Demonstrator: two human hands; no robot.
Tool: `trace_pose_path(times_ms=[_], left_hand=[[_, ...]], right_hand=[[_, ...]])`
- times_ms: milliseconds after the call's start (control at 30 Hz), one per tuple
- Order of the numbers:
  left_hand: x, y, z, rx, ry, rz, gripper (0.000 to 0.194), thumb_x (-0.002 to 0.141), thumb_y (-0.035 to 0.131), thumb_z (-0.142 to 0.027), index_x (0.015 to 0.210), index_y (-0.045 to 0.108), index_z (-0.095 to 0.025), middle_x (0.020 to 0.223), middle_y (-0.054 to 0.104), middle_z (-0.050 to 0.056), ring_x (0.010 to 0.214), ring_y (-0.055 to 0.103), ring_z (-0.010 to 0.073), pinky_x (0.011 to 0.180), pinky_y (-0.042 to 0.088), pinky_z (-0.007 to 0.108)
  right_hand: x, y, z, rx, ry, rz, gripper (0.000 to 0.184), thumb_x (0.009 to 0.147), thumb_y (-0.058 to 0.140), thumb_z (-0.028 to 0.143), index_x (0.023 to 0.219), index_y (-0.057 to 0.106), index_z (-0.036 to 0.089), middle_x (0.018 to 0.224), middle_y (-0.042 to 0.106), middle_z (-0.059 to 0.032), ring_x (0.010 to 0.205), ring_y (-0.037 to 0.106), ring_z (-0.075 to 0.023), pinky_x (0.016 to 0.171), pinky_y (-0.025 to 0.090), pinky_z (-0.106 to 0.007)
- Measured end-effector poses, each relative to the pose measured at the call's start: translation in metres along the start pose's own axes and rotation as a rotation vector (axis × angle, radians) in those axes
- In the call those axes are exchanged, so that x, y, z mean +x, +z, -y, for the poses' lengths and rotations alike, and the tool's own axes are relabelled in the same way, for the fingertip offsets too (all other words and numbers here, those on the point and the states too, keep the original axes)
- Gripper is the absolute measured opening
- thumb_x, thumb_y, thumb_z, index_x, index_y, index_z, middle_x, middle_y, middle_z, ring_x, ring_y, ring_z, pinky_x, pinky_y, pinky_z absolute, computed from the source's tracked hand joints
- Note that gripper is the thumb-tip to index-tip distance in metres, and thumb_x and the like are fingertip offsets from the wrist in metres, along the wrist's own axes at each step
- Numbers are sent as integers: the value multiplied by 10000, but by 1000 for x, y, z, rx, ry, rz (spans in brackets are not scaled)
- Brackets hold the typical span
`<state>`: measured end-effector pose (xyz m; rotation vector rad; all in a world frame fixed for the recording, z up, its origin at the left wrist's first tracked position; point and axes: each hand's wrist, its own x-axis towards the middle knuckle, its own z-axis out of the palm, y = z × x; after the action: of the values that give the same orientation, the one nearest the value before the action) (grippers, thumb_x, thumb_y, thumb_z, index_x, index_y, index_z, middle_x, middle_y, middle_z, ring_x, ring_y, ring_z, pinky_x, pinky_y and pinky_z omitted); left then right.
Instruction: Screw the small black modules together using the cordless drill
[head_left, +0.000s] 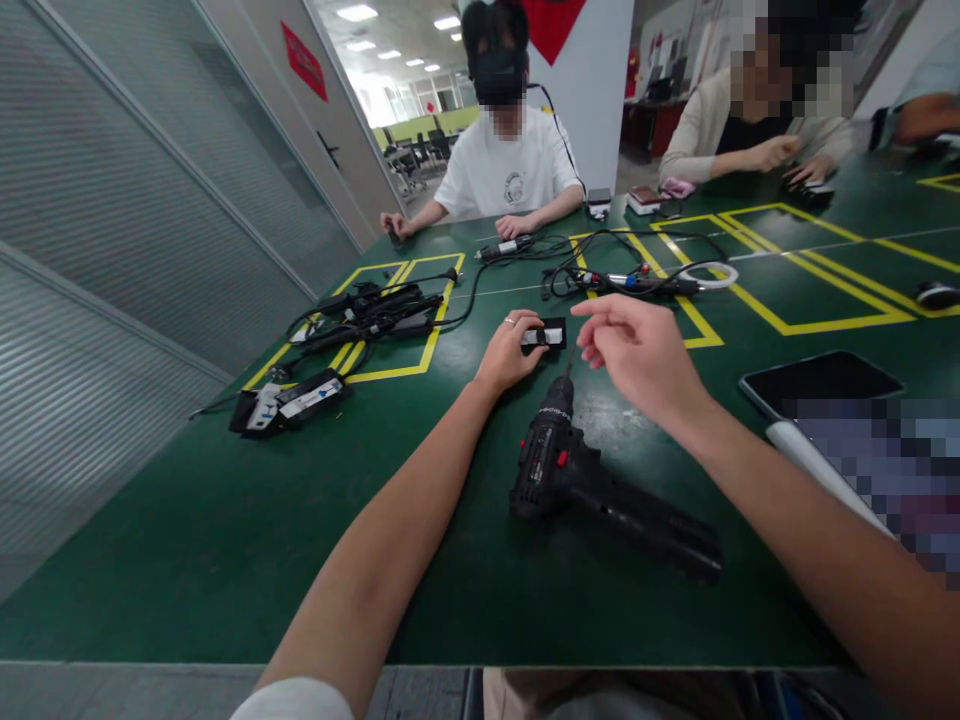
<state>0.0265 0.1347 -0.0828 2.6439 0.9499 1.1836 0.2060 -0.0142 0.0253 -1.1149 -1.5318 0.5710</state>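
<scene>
My left hand (pixel 511 352) rests on the green table (pixel 225 520) and grips a small black block with a white label (pixel 545 336). My right hand (pixel 637 352) hovers just right of that block, fingers loosely curled and apart, holding nothing. A black cordless drill (pixel 592 478) lies on its side between my forearms, its bit pointing toward the block.
Black chargers and cables (pixel 367 312) lie at the left on yellow floor-style tape marks. More cables and a white ring (pixel 711 274) lie beyond my hands. A dark tablet (pixel 817 382) sits at the right. Two other people sit across the table.
</scene>
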Motion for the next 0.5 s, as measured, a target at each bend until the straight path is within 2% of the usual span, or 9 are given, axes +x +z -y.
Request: trace_pose_path(times_ms=[100,167,267,367,433,500], left_hand=[[7,-1,-13,-33,10,-125,339,812,644,-262,1125,548,-177,1225,541,111,1209,502,216,1058,420,385],[13,-1,-24,-55,15,-153,348,816,648,-285,1138,560,-187,1257,528,112,1230,492,221,1073,410,393],[20,-2,-39,-76,20,-105,364,816,645,-283,1162,573,-200,1329,480,118,1258,478,230,1074,415,400],[23,-4,-46,-66,47,-42,358,831,611,-253,1183,573,-203,1346,465,119,1282,461,229,1089,404,402],[23,-6,-43,-46,82,12,442,819,630,-272,1246,536,-205,1356,465,125,1307,439,238,1109,384,411],[20,-7,-34,-6,93,57,569,778,688,-318,1299,494,-196,1389,444,139,1333,407,259,1125,364,426]], right_hand=[[39,15,-60,70,207,-80,249,868,540,319,1009,656,149,840,678,-55,789,638,-188,749,511,-347],[54,29,-82,156,271,-138,323,873,556,447,1020,632,170,904,673,-54,883,631,-195,799,500,-345],[66,51,-89,430,370,-77,423,900,456,586,948,596,189,733,617,-21,708,618,-174,652,503,-306],[68,62,-89,629,445,-45,409,910,442,583,877,557,192,555,470,42,474,479,-120,483,415,-246],[67,61,-95,645,469,-71,353,923,443,524,858,545,192,501,367,80,401,358,-93,428,337,-223],[63,54,-108,548,446,-110,299,937,420,450,882,554,189,491,334,90,390,303,-92,419,304,-223]])
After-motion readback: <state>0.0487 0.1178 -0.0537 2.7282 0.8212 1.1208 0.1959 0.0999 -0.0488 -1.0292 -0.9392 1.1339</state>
